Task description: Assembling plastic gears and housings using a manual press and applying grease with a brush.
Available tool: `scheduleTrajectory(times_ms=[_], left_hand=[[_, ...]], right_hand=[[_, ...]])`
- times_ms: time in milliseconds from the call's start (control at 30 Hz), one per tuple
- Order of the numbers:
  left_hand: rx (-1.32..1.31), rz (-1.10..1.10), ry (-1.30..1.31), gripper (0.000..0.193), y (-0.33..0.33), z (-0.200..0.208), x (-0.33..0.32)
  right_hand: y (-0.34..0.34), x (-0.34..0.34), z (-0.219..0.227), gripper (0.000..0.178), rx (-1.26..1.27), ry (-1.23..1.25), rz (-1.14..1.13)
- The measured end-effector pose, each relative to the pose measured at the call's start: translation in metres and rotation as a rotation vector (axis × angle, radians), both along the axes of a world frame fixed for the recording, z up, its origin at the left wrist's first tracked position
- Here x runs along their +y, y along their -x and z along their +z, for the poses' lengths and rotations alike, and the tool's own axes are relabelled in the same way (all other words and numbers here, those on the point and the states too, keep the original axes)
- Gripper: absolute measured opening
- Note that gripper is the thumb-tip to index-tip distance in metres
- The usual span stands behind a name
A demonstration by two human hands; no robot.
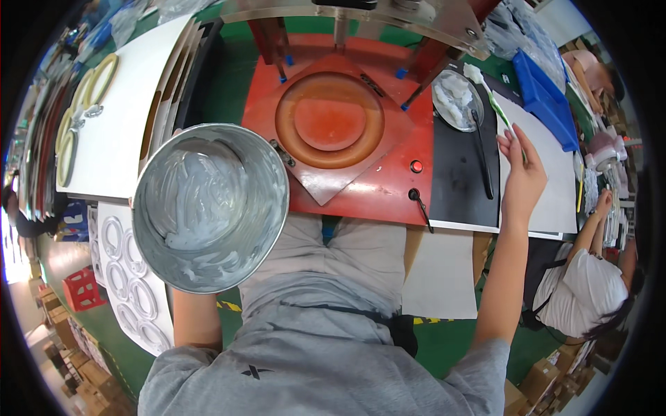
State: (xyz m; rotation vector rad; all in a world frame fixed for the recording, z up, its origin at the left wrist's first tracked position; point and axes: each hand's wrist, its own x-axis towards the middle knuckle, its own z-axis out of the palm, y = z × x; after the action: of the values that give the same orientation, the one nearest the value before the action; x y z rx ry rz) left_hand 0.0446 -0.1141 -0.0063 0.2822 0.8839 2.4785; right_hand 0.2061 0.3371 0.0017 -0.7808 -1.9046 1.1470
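Observation:
A wide metal bowl [208, 208], its inside smeared with whitish paste, is tilted toward me at the left. My left hand [178, 131] holds it, mostly hidden behind it, with only a bit of finger at the rim. In my right hand [522, 170], fingers closed, is a slim green-and-white brush [497, 105]. A lump of white paste covers its tip. Just left of the brush lies a shallow dish [439, 109] of white paste, with a black-handled tool [484, 156] resting on its edge. Between my hands a ring-shaped orange mould [329, 165] sits on a red press [361, 197].
Pale yellow rings [66, 159] lie on a white board [132, 90] at the left. Below it, a sheet [156, 305] carries several white rings. The press's posts and plate [430, 28] stand over the far side. A blue tray [544, 100] and a seated person [583, 284] are at the right.

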Motion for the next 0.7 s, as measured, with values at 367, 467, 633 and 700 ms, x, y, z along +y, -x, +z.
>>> scheduleTrajectory(times_ms=[367, 467, 633, 700], left_hand=[[-0.206, 0.009, -0.18, 0.072, 0.003, 0.006, 0.006], [-0.22, 0.062, -0.205, 0.069, 0.001, 0.006, 0.008], [-0.051, -0.076, -0.315, 0.074, -0.001, 0.004, 0.022], [-0.103, -0.027, -0.198, 0.075, -0.007, 0.008, 0.024]], right_hand=[[-0.078, -0.046, 0.044, 0.044, 0.231, 0.419, 0.349], [-0.081, -0.079, 0.058, 0.038, 0.185, 0.187, 0.377], [-0.04, -0.156, 0.093, 0.026, 0.041, -0.46, 0.427], [-0.021, -0.173, 0.109, 0.029, -0.075, -0.65, 0.544]])
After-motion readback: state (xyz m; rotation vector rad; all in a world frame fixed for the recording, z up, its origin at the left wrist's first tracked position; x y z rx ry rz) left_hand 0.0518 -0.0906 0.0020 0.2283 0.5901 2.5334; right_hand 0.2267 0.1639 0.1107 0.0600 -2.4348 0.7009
